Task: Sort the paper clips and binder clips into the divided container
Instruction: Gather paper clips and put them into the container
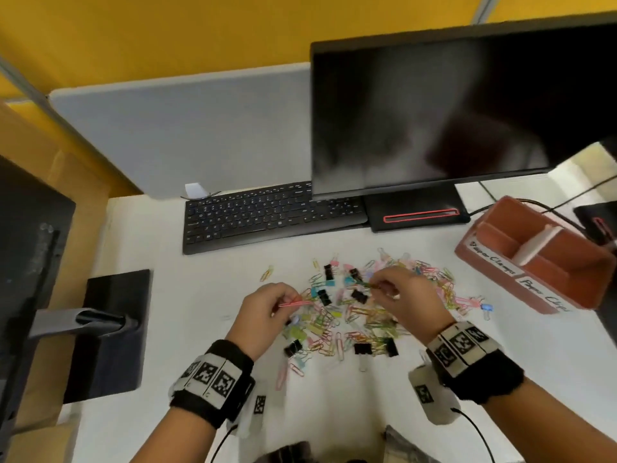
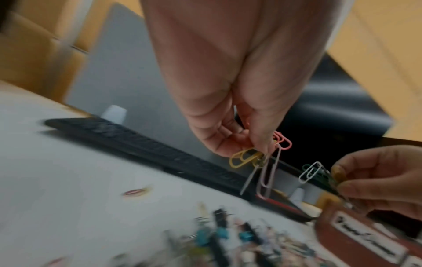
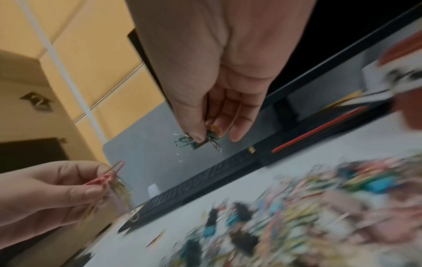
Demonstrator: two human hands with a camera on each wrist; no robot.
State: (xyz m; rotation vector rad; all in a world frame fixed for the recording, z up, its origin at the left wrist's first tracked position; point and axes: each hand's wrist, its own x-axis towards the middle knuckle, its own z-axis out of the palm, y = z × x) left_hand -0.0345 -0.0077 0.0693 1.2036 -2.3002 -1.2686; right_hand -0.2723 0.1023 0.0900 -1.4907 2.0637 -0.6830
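Note:
A heap of coloured paper clips and binder clips lies on the white desk. My left hand hovers over the heap's left side and pinches a small bunch of paper clips, pink, yellow and grey, which dangle from the fingertips. My right hand is over the heap's right side and pinches green and white paper clips between thumb and fingers. The brown divided container stands at the right, with white labels on its front wall.
A black keyboard and a dark monitor stand behind the heap. A black monitor base is at the left. A lone clip lies left of the heap. Cables run behind the container.

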